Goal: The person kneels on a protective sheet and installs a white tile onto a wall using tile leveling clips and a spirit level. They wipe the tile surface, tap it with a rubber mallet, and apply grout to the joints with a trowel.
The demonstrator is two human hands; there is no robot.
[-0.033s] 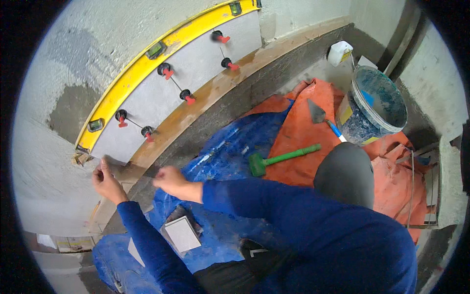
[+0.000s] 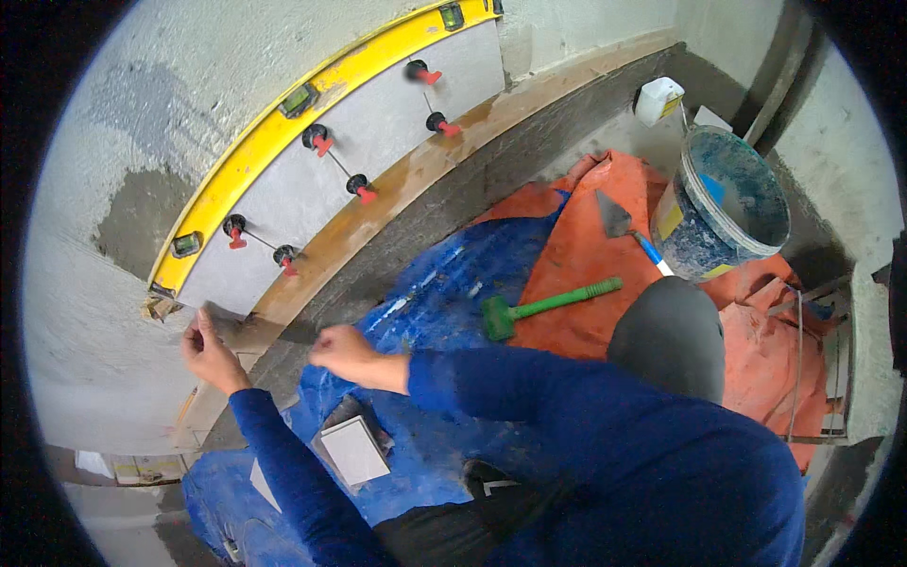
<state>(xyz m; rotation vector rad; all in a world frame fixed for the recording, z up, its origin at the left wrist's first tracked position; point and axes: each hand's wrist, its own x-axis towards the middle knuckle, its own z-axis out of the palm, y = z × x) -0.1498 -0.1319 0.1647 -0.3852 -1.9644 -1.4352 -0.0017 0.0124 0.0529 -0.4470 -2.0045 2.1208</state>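
Observation:
A long yellow spirit level (image 2: pixel 246 151) lies along the top of a pale tile strip (image 2: pixel 368 123) on the wall, which bears red-and-black levelling clips (image 2: pixel 359 187) joined in pairs by thin rods. My left hand (image 2: pixel 206 355) has closed fingers at the strip's lower-left corner, just below the level's end; what they grip is hidden. My right hand (image 2: pixel 348 352) is closed a little to the right, in front of the brown ledge (image 2: pixel 283 293); anything inside it is too small or hidden to name.
Blue tarp (image 2: pixel 425 293) and orange tarp (image 2: pixel 557 265) carry a green mallet (image 2: pixel 548 300), a trowel (image 2: pixel 614 215) and stacked small tiles (image 2: pixel 354 449). A grimy bucket (image 2: pixel 699 227) and white jug (image 2: pixel 658 101) stand at the right. My knee (image 2: pixel 666 335) is beside the mallet.
My right hand has drawn slightly to the right, away from my left hand. My left hand stays at the tile's corner, nearly still.

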